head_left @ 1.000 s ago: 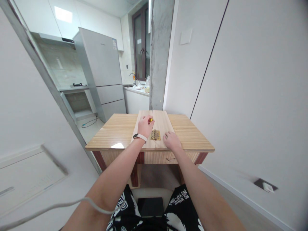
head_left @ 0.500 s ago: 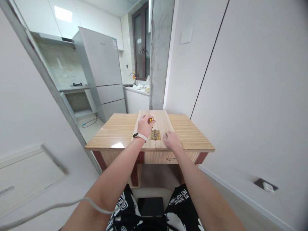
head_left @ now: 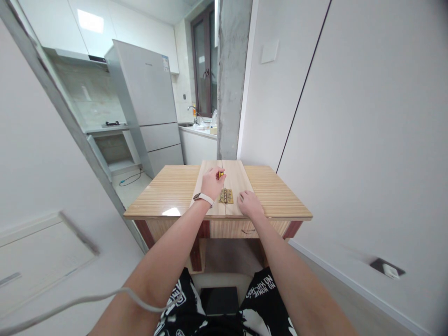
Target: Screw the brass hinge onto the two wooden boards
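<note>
My left hand (head_left: 212, 183), with a pale band on its wrist, is closed around the yellow-and-black handle of a screwdriver (head_left: 220, 175). It is held over a brass-coloured hinge (head_left: 226, 196), near the hinge's left leaf; the tip is too small to make out. The hinge lies open across the seam between two pale wooden boards (head_left: 235, 173), at their near end. To the right of the hinge, my right hand (head_left: 250, 204) rests on the right board with its fingers curled in. What those fingers hold, if anything, is hidden.
The boards lie on a striped wooden table (head_left: 280, 193) with a drawer (head_left: 248, 230) in its front. A grey pillar (head_left: 234, 84) and white wall stand behind. Further back left are a fridge (head_left: 150, 84) and a sink counter. A white cable (head_left: 115, 293) crosses beside my left arm.
My left hand and the screwdriver handle have shifted very slightly. The handle shows a bit differently between the fingers. The hinge, boards and right hand stay in place.
</note>
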`<state>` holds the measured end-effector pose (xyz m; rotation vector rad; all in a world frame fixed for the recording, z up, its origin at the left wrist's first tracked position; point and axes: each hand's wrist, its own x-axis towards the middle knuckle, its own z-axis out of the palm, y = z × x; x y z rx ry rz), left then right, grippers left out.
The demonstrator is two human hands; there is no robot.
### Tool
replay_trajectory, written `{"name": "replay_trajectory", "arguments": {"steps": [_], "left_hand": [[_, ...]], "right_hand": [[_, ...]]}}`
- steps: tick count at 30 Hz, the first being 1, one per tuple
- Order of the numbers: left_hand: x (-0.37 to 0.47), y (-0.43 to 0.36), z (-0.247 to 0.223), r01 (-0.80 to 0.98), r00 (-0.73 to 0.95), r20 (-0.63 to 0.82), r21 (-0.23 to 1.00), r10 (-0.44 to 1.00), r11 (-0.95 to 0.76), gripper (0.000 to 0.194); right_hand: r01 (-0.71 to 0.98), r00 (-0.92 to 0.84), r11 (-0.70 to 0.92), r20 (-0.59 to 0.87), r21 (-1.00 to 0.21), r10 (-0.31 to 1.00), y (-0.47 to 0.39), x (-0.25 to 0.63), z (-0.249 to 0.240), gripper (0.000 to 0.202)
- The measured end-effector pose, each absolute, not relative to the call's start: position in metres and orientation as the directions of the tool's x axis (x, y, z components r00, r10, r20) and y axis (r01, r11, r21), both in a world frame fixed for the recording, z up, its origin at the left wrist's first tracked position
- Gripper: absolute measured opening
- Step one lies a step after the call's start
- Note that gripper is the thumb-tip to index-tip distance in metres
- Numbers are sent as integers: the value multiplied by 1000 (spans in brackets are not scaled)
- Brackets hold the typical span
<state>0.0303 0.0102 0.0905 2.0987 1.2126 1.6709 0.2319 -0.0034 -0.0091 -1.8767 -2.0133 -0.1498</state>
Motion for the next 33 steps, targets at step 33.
{"name": "replay_trajectory", "arguments": {"steps": [33], "left_hand": [[24,4,86,478,-14,733,602,680,-640,20]], "right_hand": [[980,-39,97,308,-174,951,-6,231,-4,37]]}}
